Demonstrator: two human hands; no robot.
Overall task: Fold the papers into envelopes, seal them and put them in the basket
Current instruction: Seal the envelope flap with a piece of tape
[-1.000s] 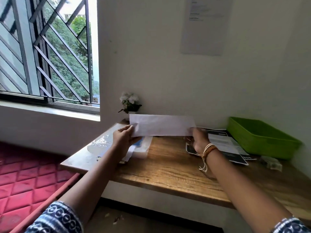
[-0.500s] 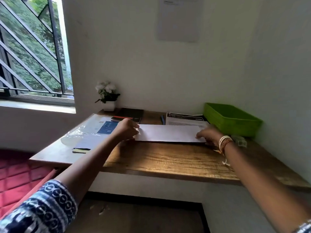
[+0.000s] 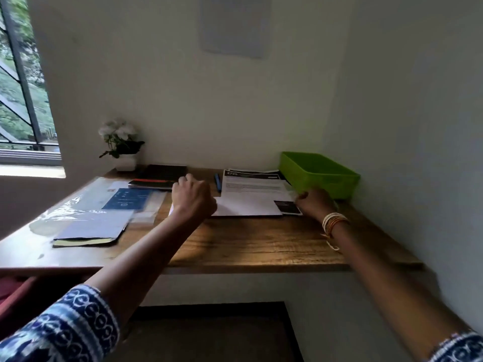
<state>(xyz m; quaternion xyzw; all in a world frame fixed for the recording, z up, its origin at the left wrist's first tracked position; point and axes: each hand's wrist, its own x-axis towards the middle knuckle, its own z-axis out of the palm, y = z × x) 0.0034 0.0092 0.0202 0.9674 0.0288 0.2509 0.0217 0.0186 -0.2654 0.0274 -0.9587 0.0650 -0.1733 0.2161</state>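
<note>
Item: folded paper [image 3: 245, 206], flat on desk [image 3: 248, 246] — light, limp, creasable; best pinched at edges. My left hand [image 3: 193, 198] clenched over its end; right hand [image 3: 312, 202] — grip unclear.

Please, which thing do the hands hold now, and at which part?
The folded white paper lies on the desk. The left hand is at its left end; the right hand is beyond its right end. Grip unclear.
</note>
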